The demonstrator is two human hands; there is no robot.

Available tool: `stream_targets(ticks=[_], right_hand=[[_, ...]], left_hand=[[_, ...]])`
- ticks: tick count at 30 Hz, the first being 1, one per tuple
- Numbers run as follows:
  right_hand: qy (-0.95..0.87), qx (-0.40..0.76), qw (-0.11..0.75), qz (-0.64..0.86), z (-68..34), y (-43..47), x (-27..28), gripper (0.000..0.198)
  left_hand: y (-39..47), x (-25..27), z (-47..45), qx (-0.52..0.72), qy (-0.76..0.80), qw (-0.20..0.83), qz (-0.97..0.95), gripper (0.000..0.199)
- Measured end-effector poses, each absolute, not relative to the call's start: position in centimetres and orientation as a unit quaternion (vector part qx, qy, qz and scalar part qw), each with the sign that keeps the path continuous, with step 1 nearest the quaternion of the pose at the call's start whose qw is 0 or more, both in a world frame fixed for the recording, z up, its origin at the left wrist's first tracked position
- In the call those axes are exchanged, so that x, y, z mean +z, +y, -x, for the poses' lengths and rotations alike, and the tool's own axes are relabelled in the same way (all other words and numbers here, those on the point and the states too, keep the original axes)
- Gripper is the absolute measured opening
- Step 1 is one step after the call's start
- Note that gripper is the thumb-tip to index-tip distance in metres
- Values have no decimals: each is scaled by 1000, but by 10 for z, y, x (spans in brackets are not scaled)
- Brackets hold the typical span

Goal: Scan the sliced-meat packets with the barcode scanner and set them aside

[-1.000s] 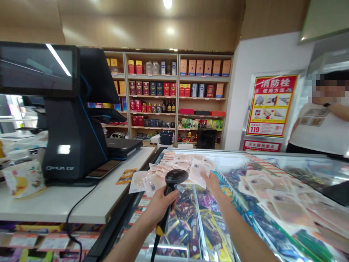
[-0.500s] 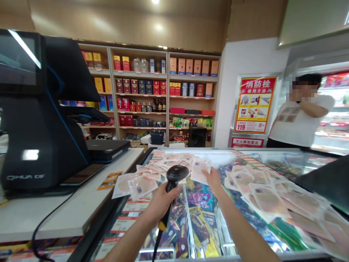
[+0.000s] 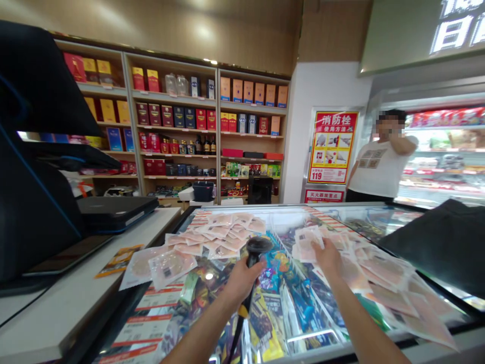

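My left hand [image 3: 241, 281] is wrapped round the handle of a black barcode scanner [image 3: 259, 245], its head pointing away from me and its cable hanging down. My right hand [image 3: 328, 259] pinches a flat, clear packet [image 3: 305, 243] with a pale round piece inside, at the near-left side of the right pile of packets [image 3: 390, 275]. Similar packets lie in a left pile [image 3: 223, 232] beyond the scanner. Two loose packets [image 3: 171, 267] overlap at the left edge of the freezer. Whether the held packet touches the pile, I cannot tell.
Beneath the packets is a glass-topped freezer [image 3: 282, 210] with wrapped goods inside. A white counter [image 3: 85, 283] on the left bears a black till [image 3: 34, 167] and an orange sachet [image 3: 118, 260]. A dark cloth-like item [image 3: 441, 242] lies right. A person [image 3: 379, 162] stands behind.
My right hand has moved the packet rightward from beside the scanner to the right pile. My left hand still grips the scanner, slightly farther right and lower. The view has turned right.
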State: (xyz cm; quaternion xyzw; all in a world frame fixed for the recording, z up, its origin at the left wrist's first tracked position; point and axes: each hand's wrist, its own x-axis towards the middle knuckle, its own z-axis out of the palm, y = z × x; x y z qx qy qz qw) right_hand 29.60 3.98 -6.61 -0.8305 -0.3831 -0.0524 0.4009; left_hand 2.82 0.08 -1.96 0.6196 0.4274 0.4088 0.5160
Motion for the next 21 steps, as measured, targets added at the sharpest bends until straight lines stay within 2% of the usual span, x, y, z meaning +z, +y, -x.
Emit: stream_targets(ticks=[7, 12, 17, 21], right_hand=[[-302, -96, 317, 894, -317, 15, -65, 39], [-276, -143, 318, 896, -314, 11, -64, 41], [-330, -228, 331, 854, -285, 22, -58, 39], [-395, -215, 293, 844, -257, 42, -53, 32]], left_hand=[[4, -30, -48, 395, 425, 528, -621, 26], [9, -34, -28, 407, 445, 510, -613, 26], [19, -37, 11, 430, 470, 490, -594, 28], [22, -30, 47, 452, 495, 470, -574, 29]])
